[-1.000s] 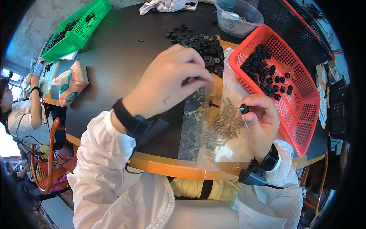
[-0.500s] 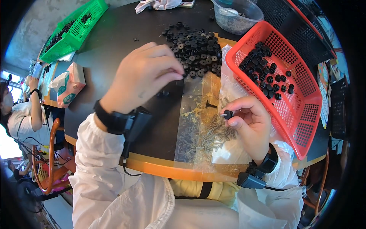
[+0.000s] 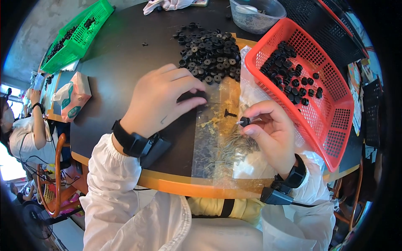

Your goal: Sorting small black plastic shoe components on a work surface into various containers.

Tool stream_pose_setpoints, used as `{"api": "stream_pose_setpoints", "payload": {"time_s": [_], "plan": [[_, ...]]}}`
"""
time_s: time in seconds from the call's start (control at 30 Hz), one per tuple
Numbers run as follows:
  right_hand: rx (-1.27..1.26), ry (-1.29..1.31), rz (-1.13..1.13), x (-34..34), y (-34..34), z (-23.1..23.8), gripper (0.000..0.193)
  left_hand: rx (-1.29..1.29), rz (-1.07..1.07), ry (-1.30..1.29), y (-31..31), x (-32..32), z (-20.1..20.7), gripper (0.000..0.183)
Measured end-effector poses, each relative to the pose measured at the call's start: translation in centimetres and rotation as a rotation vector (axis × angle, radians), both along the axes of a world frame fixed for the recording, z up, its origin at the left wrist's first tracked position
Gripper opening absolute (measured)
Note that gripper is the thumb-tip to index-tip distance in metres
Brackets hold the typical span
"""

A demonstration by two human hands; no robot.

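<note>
We find the black knob (image 3: 246,121) just right of the frame's centre, a silvery metal pin (image 3: 240,122) jutting from its left side. The thumb and forefinger of our right hand (image 3: 276,131) are closed on it in a pinch. We judge it light and stiff, hard to break but smooth enough to roll; its round rim looks the best hold, leaving the thin pin free. Just below lie loose metal pins (image 3: 239,145), probably slippery and fiddly, easiest taken by the middle. A small black T-shaped piece (image 3: 230,113) lies just left of the knob. Left of centre, our left hand (image 3: 161,100) hovers over or rests on the table (image 3: 111,83), fingers curled; we cannot tell whether they hold anything. Black discs (image 3: 209,62) heap at upper centre; a red basket (image 3: 337,143) of black knobs fills the right.
</note>
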State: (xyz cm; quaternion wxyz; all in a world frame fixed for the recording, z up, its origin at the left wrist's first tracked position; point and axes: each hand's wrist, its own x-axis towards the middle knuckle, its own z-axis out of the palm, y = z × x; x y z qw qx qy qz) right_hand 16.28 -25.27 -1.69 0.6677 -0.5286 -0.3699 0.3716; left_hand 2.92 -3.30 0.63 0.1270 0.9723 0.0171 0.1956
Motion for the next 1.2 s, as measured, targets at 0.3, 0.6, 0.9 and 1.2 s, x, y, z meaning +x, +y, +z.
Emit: {"api": "stream_pose_setpoints", "payload": {"time_s": [0.3,0.6,0.9,1.2], "plan": [[-0.001,-0.04,-0.043,0.0,-0.3,0.2,0.028,-1.099,-0.102,0.03,-5.0,-0.6,-0.7,0.034],[-0.011,-0.149,-0.06,0.1,-0.1,0.4,0.022,-1.006,-0.25,-0.097,-4.8,0.0,-1.9,0.033],[-0.021,-0.204,-0.068,0.1,0.1,0.3,0.022,-0.969,-0.206,-0.145,-4.7,0.2,-2.1,0.028],[-0.042,-0.235,-0.093,0.0,-0.1,0.4,0.022,-0.944,-0.241,-0.099,-4.8,-0.2,-1.9,0.031]]}}
